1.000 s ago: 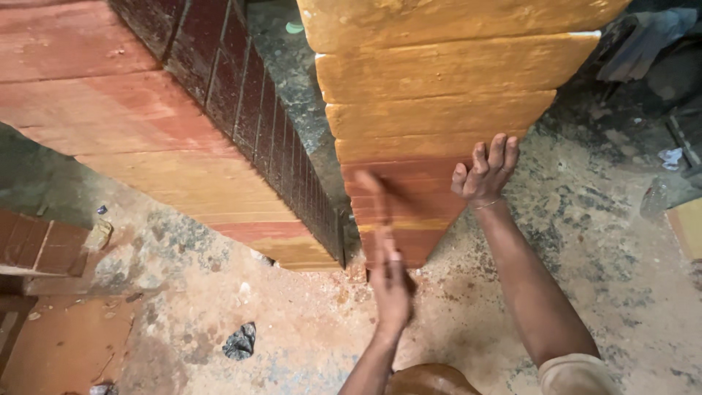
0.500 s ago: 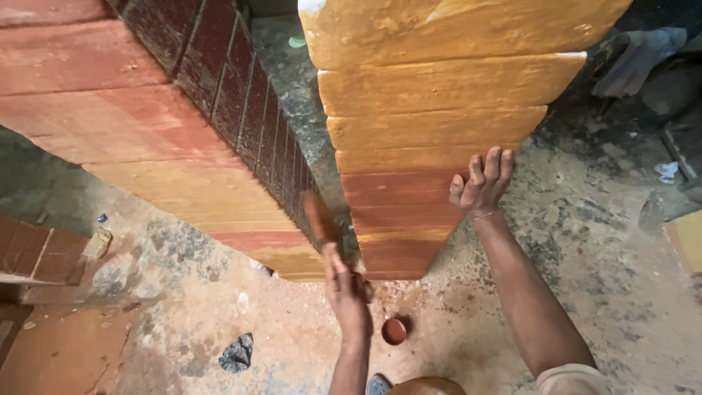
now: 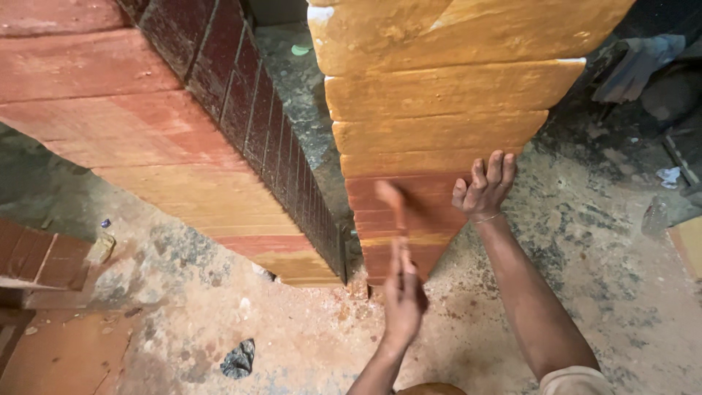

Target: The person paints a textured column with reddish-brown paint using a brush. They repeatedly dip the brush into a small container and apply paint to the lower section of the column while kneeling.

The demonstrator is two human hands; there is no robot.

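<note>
My left hand (image 3: 402, 296) grips a brush (image 3: 391, 201) on the brick stack (image 3: 446, 95), my right hand (image 3: 484, 186) rests flat there; lower rows look red, upper ones yellow.

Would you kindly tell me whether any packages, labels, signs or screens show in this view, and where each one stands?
None show in this view.
Left hand: holds a blurred brush against the red and yellow stack of boards.
Right hand: flat on the stack's side.
Black scrap: crumpled on the dusty floor; its kind is unclear.
</note>
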